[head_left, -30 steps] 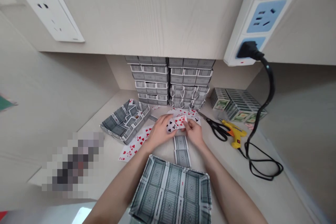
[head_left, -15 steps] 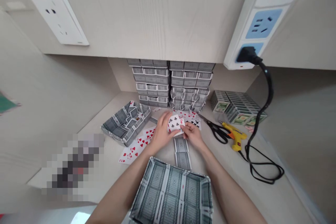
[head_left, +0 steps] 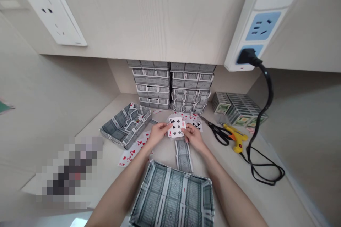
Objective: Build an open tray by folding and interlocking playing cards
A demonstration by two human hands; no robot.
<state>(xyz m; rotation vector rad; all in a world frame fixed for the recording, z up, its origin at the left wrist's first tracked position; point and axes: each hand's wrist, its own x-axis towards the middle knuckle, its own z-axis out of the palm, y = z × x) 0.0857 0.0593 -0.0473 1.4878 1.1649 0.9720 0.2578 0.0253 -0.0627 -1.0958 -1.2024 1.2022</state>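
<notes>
Between my two hands are playing cards, a six of clubs uppermost with a red-marked card showing behind it. My left hand pinches their left edge. On the right edge, my right hand has thumb and fingers closed. Below the hands, joined face-down cards lie on the desk. Closest to me stands a box made of grey-backed cards. Loose heart cards are spread left of my hands, and more face-up cards lie just beyond my right hand.
A second card box holding pieces sits at left. Stacked card boxes stand at the back. Scissors, a yellow glue gun with a looping black cord, and packaged decks are at right. A power strip hangs above.
My left hand has drawn back from over the cards to their left edge. The six of clubs now faces me more squarely and upright. The view has shifted slightly.
</notes>
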